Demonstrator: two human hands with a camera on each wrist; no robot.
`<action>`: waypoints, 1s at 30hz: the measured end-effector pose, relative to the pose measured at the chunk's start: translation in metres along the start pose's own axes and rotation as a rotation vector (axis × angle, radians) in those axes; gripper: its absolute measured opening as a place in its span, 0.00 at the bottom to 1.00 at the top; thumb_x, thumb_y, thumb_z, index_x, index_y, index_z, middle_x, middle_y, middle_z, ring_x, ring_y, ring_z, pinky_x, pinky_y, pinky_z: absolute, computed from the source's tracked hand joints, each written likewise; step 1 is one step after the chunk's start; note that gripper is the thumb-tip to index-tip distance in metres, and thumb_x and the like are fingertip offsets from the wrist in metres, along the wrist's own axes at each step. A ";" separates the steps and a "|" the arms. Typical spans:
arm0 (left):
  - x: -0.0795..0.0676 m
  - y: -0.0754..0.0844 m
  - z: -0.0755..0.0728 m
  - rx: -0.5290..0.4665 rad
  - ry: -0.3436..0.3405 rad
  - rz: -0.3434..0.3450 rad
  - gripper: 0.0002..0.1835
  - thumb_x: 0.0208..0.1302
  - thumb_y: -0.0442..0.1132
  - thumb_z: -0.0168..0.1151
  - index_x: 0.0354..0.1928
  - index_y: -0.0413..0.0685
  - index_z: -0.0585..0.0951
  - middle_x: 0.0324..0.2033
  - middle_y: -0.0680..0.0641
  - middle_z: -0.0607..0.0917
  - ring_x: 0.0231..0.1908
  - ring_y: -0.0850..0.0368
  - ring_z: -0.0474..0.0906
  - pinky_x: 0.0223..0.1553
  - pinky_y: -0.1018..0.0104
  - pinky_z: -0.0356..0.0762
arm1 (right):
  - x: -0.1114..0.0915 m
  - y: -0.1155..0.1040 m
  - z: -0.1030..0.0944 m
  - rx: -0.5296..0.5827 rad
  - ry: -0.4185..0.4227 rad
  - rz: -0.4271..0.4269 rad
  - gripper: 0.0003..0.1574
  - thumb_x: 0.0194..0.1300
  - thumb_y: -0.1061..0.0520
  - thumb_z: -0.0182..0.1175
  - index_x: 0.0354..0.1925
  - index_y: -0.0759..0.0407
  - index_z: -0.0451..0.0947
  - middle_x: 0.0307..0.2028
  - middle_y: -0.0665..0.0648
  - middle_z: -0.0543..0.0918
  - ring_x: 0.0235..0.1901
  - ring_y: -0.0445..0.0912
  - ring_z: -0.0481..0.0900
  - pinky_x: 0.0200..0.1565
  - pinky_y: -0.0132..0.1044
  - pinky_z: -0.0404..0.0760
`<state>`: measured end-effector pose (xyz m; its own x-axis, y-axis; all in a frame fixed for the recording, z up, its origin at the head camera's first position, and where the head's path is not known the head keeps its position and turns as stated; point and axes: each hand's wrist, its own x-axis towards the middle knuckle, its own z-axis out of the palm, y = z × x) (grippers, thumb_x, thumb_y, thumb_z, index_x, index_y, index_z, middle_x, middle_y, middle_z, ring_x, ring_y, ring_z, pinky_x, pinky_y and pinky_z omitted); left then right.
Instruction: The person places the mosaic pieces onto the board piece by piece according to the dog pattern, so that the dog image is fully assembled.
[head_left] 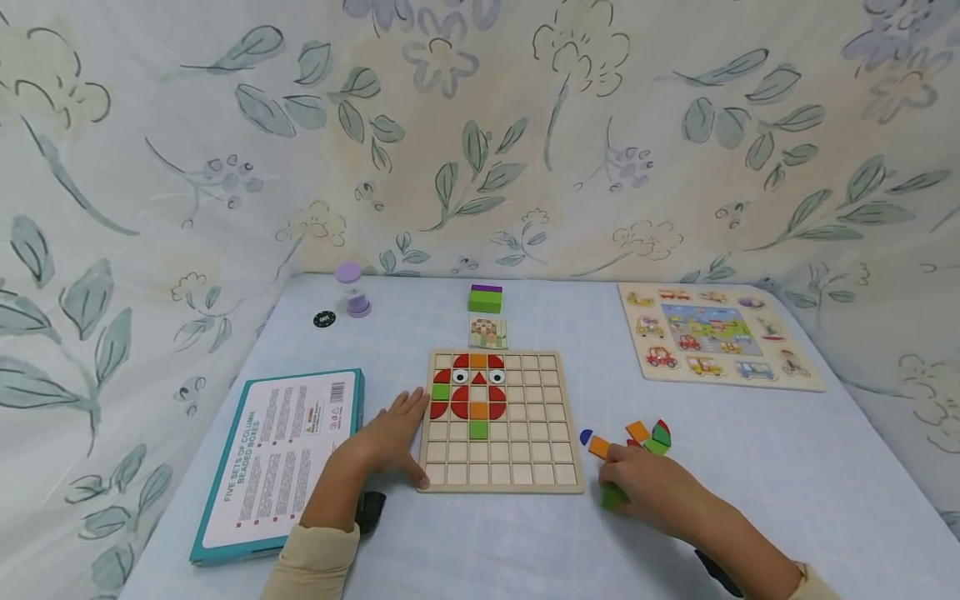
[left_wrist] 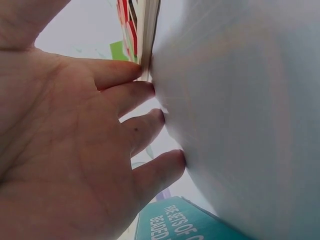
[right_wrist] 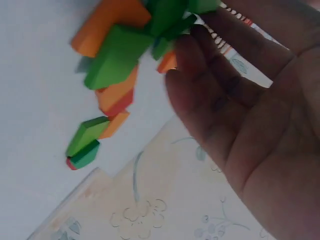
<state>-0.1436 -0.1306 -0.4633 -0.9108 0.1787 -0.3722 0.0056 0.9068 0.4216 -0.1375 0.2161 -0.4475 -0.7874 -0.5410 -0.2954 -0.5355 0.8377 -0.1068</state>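
Note:
A wooden grid board (head_left: 521, 454) lies mid-table, with red curved pieces, orange and green squares, a red triangle and two eye pieces (head_left: 497, 377) set in its upper left cells. My left hand (head_left: 390, 437) rests along the board's left edge, fingers spread and thumb near the lower corner; in the left wrist view its fingertips (left_wrist: 150, 90) meet the cloth beside that edge. Right of the board, my right hand (head_left: 652, 492) reaches over a loose pile of coloured pieces, fingers loosely bent among them. Green pieces (right_wrist: 120, 55) and orange pieces (right_wrist: 110, 25) lie by its fingertips (right_wrist: 177, 82).
A teal-edged box (head_left: 281, 458) lies left of the board. Behind the board are a picture card (head_left: 488, 332) and green and purple blocks (head_left: 485, 300). A sand timer (head_left: 353, 292) and black disc (head_left: 324, 319) stand back left; a vehicle puzzle board (head_left: 720, 337) lies back right.

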 end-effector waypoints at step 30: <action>-0.003 0.004 -0.005 -0.011 -0.015 0.009 0.62 0.31 0.47 0.78 0.70 0.47 0.50 0.70 0.47 0.48 0.69 0.46 0.37 0.66 0.47 0.44 | 0.100 -0.098 -0.005 0.060 0.288 -0.225 0.08 0.55 0.50 0.64 0.31 0.49 0.75 0.22 0.42 0.74 0.23 0.38 0.69 0.27 0.28 0.72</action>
<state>-0.1429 -0.1299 -0.4565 -0.9043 0.1929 -0.3808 0.0092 0.9007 0.4344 -0.1652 0.0790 -0.4616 -0.7100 -0.7039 0.0205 -0.6931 0.6935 -0.1968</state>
